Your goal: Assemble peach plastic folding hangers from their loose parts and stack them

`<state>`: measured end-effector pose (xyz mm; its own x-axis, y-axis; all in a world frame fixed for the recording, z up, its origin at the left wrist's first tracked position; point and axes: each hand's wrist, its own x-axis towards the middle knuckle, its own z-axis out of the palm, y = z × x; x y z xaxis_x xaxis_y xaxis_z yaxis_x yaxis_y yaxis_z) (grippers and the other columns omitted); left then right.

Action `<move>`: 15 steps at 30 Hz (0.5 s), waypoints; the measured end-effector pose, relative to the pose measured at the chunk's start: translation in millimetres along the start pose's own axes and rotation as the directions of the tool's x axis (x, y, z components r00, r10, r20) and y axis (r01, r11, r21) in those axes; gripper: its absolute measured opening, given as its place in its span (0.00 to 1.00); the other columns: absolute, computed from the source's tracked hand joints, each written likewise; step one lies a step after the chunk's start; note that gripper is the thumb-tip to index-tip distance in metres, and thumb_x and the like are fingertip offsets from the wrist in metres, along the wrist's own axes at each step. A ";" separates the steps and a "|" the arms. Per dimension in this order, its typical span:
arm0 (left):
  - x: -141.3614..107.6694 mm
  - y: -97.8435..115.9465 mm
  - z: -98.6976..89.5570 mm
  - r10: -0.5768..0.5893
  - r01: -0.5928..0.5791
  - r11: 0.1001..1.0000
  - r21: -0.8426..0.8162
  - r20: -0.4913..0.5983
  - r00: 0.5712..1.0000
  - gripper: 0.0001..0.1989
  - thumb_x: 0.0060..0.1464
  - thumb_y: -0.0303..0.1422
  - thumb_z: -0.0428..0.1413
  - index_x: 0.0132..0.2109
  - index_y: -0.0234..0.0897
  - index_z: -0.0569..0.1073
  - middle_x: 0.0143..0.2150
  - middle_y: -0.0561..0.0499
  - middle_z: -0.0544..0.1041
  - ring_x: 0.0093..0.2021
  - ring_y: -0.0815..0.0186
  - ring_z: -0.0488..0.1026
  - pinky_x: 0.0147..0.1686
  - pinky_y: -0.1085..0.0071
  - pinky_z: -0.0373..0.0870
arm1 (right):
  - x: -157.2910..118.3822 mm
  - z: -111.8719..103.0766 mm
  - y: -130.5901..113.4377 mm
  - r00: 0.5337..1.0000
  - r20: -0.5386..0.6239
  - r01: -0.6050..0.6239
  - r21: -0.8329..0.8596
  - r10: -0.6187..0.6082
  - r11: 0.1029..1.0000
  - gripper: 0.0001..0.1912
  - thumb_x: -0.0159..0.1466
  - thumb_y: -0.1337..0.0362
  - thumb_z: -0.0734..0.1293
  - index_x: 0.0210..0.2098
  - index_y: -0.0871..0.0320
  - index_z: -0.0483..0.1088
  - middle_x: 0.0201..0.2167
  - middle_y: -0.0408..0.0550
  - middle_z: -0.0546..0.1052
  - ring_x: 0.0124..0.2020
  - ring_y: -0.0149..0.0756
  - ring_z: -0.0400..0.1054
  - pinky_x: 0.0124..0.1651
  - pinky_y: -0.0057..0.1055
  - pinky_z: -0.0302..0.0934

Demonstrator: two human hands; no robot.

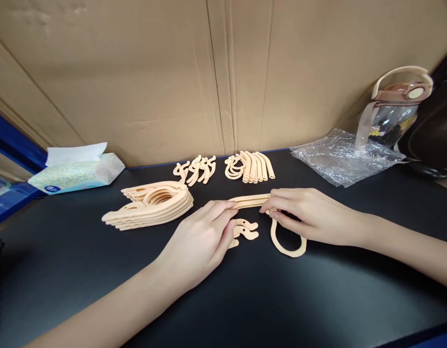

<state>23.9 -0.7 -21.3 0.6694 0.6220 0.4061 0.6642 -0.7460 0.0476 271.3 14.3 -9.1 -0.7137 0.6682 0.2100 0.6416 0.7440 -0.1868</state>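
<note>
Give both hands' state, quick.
Left hand: closed on the left end of the long pale piece.
Right hand: closed on its right end, apparently touching the pale loop.

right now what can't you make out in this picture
All in the head view:
Strip: left end hidden by the left hand.
Loop: top partly covered by the right hand.
Small curved pieces: left parts behind the left hand, so no sure count.
Tissue pack: small print too blurred to read.
Dark thing: cut off by the right edge, can't tell what it is.
</note>
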 end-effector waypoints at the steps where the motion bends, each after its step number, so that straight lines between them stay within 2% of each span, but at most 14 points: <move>1: 0.3 0.2 -0.2 -0.001 0.001 1.000 0.001 0.002 1.000 0.15 0.65 0.29 0.44 0.52 0.30 0.72 0.51 0.44 0.75 0.51 0.60 0.72 0.50 0.62 0.71 | 0.1 1.0 -0.3 1.000 -0.003 0.005 -0.016 -0.005 1.000 0.16 0.71 0.63 0.53 0.46 0.58 0.70 0.36 0.48 0.73 0.33 0.33 0.69 0.36 0.31 0.61; 4: 1.5 -0.1 -0.6 -0.012 0.012 1.000 -0.018 0.009 1.000 0.15 0.65 0.30 0.45 0.52 0.30 0.70 0.51 0.44 0.74 0.50 0.60 0.72 0.49 0.62 0.71 | -0.4 3.1 -1.3 1.000 -0.009 0.029 -0.068 -0.029 0.997 0.17 0.71 0.62 0.52 0.46 0.59 0.70 0.37 0.49 0.72 0.35 0.34 0.69 0.38 0.32 0.61; 9: 1.6 -4.7 2.5 -0.074 0.077 0.988 -0.137 0.030 0.997 0.14 0.64 0.24 0.44 0.52 0.35 0.69 0.48 0.48 0.74 0.47 0.63 0.71 0.45 0.65 0.72 | -1.2 4.5 -2.0 0.999 -0.021 0.044 -0.138 -0.047 0.989 0.18 0.72 0.62 0.51 0.47 0.59 0.70 0.37 0.49 0.71 0.35 0.35 0.69 0.38 0.33 0.62; 15: -2.1 -10.7 8.0 -0.168 0.157 0.960 -0.230 -0.027 0.985 0.15 0.63 0.25 0.48 0.54 0.38 0.70 0.55 0.49 0.72 0.54 0.65 0.69 0.53 0.65 0.68 | 0.2 7.8 -4.5 0.998 -0.047 0.024 -0.171 -0.033 0.985 0.16 0.71 0.62 0.54 0.46 0.57 0.70 0.38 0.48 0.72 0.35 0.35 0.69 0.39 0.33 0.61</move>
<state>18.1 7.8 -30.0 0.5392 0.7317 0.4170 0.6668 -0.6733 0.3193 266.0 11.1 -15.7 -0.7204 0.6425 0.2613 0.6626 0.7489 -0.0148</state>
